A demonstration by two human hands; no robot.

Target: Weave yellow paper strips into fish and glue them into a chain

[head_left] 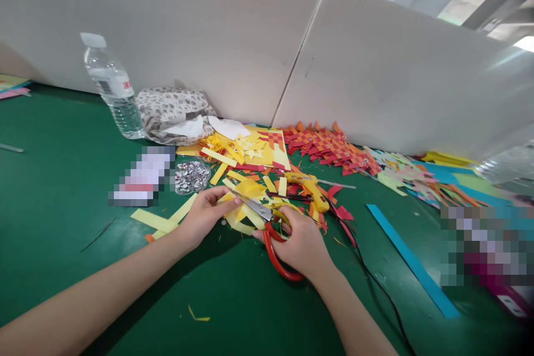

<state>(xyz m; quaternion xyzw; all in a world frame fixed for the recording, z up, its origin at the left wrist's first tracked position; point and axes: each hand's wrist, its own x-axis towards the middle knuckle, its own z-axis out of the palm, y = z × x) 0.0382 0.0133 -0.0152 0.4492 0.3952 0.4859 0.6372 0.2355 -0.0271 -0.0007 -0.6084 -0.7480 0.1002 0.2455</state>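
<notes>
My left hand (211, 212) pinches yellow paper strips (246, 212) that are looped and folded together. In my right hand (301, 239) are scissors (273, 253) with red handles, fingers wrapped through the loops. The metal blades lie across the yellow paper, their tips close to my left fingers; whether they are cutting through it I cannot tell. Just beyond my hands a yellow glue gun (311, 186) lies among paper scraps. Left of the paper sits a clear dish of googly eyes (192, 176), near loose pale yellow strips (154, 221).
A water bottle (114, 92) and a patterned cloth pouch (175, 114) stand along the grey partition (167, 22). Red and orange woven paper fish (329, 147) are piled at the back. A blue strip (411, 258) lies right, beyond the glue gun's black cord (377, 283). A blurred-out phone-like object (144, 178) lies left.
</notes>
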